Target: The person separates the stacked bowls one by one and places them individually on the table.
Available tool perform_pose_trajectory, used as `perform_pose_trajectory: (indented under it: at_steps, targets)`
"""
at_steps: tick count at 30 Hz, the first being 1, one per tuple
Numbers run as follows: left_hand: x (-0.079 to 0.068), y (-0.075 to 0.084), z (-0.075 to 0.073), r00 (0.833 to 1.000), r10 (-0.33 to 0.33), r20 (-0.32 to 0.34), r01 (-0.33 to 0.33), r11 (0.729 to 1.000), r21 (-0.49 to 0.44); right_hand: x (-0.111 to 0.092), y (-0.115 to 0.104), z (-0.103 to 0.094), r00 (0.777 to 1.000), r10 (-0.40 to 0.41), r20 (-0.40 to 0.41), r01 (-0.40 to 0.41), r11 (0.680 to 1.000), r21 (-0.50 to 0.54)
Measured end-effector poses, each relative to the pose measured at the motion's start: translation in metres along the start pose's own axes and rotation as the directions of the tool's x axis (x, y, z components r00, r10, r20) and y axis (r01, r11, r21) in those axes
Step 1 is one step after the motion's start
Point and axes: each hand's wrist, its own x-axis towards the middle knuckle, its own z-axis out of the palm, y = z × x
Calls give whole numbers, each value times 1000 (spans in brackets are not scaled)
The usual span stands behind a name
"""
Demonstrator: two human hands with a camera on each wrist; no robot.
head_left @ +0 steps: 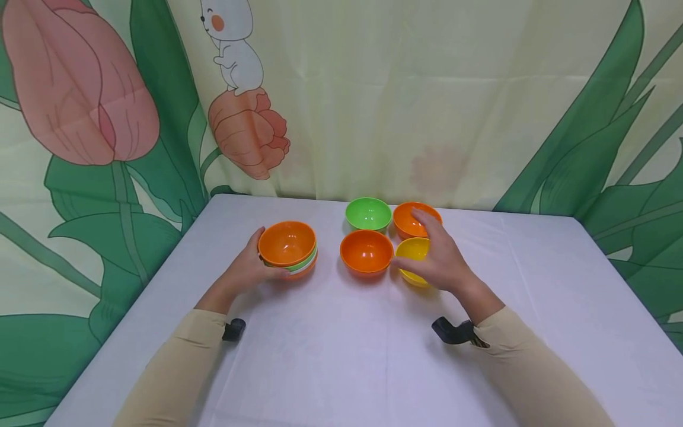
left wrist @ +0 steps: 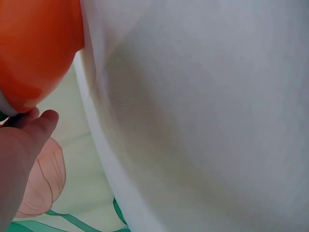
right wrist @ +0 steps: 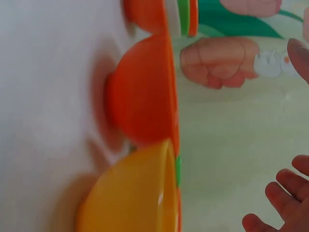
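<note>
My left hand [head_left: 251,265] holds a stack of nested bowls [head_left: 288,244] at its left side, thumb along the front and fingers behind. The top bowl is orange; green and white rims show under it, above another orange bowl [left wrist: 38,48]. My right hand [head_left: 440,258] hovers over the yellow bowl [head_left: 413,249], fingers spread and thumb apart, holding nothing. In the right wrist view its fingers [right wrist: 289,191] are above the rim of the yellow bowl [right wrist: 125,198]. Left of that stands an orange bowl [head_left: 366,252].
Behind these stand a green bowl [head_left: 368,213] and another orange bowl [head_left: 408,220], close together. All rest on a table with a white cloth [head_left: 341,356]. A printed curtain [head_left: 373,107] with flowers and a rabbit hangs along the table's far edge.
</note>
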Motion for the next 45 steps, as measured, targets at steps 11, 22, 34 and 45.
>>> perform_pose_trajectory:
  at_steps: [11,22,34,45]
  targets:
    - [0,-8,1,998,70,-8,-70,997,-36,44,-54,55,979,-113,168,98,990,98]
    - [-1,-7,1,996,84,-5,-84,996,-18,77,-87,116,927,-69,368,50,997,62]
    - [1,-3,-2,993,115,2,-115,993,-18,93,-92,132,905,-8,425,9,1000,-2]
    - [1,-5,-3,994,112,1,-112,994,-14,101,-93,137,870,14,493,-10,1000,-11]
